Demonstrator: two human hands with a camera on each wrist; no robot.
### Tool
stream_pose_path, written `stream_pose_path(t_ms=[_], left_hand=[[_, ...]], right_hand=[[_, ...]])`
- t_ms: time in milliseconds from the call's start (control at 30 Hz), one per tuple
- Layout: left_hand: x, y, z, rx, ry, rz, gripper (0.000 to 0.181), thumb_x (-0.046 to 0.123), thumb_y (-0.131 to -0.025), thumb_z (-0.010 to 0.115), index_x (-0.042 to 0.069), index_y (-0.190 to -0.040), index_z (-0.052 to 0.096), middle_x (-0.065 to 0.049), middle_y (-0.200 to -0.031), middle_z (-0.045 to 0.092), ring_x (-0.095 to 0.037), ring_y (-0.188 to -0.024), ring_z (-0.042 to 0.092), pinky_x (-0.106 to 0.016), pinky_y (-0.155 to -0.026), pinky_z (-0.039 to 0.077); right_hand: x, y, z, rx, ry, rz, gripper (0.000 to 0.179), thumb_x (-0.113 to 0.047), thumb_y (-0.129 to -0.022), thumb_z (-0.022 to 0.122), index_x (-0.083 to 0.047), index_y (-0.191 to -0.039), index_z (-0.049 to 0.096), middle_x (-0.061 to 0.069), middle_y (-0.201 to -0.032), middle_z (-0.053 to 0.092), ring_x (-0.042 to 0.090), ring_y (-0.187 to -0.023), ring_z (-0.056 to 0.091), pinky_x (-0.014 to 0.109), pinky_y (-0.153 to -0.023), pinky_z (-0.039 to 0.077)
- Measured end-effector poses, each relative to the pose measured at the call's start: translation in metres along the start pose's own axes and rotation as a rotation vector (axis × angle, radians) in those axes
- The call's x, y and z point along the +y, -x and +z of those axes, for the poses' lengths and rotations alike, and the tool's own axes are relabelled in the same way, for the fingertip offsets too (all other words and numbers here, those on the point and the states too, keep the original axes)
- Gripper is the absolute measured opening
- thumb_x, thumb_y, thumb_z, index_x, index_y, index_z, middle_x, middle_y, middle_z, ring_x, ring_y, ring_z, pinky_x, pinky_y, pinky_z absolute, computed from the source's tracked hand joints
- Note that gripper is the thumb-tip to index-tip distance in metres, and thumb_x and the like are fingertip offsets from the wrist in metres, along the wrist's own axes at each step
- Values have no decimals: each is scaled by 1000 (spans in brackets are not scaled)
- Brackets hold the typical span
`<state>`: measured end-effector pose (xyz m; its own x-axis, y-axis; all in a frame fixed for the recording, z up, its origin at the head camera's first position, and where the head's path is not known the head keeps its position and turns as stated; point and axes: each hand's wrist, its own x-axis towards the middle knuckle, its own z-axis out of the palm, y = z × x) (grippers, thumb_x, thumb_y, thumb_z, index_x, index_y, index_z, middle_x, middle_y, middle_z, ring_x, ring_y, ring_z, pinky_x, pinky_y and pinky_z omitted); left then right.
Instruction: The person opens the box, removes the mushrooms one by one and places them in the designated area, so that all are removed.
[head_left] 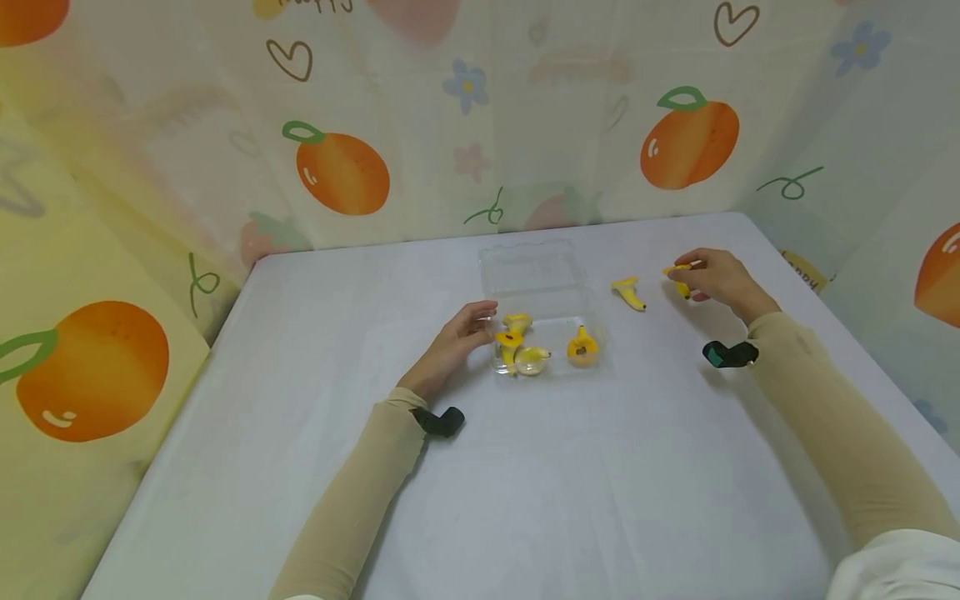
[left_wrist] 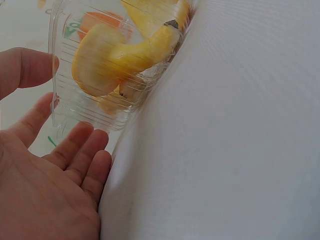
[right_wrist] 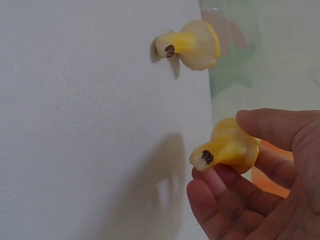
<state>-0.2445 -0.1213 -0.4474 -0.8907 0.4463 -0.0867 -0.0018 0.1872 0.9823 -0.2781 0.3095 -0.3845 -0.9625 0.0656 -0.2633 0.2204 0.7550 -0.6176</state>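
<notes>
My right hand (head_left: 720, 279) pinches a yellow trumpet-shaped piece (right_wrist: 227, 150) between thumb and fingers, its dark-tipped narrow end facing the right wrist camera. A second such piece (head_left: 628, 293) lies on the table just left of that hand. My left hand (head_left: 450, 346) is at the left end of a clear plastic clamshell box (head_left: 555, 368), its thumb and fingertips at the box's edge and its fingers loosely extended. Inside the box sit more yellow trumpet-shaped pieces (left_wrist: 115, 60), several grouped at the left and one (head_left: 582, 348) at the right.
The box's clear lid (head_left: 531, 268) is folded back on the far side. Everything stands on a table with a white cover (head_left: 562, 475). Fruit-printed curtains (head_left: 555, 125) hang behind and at both sides of the table.
</notes>
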Motion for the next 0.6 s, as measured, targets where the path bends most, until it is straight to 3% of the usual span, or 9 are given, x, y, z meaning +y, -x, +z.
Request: stream_pose_path(t_ms=[333,600], left_hand=[[-1,0,-1,3,-10,5,55,13,-99,55,15,-152,42,-7,-156,43,-28,-143,42,-51,-122,31],[-3,-1,-1,5,-18,7,56,13,-99,55,15,-153,41,-7,-156,44,-28,-143,42,-52,-122,31]], right_hand=[[7,-5,3,-29,-4,52,59,-38,-103,54,0,-146,42,30,-141,45,38,-109,54,35,-90,53],[8,-7,7,-17,-13,52,56,-35,-102,55,0,-145,44,29,-140,47,36,-108,55,31,-85,53]])
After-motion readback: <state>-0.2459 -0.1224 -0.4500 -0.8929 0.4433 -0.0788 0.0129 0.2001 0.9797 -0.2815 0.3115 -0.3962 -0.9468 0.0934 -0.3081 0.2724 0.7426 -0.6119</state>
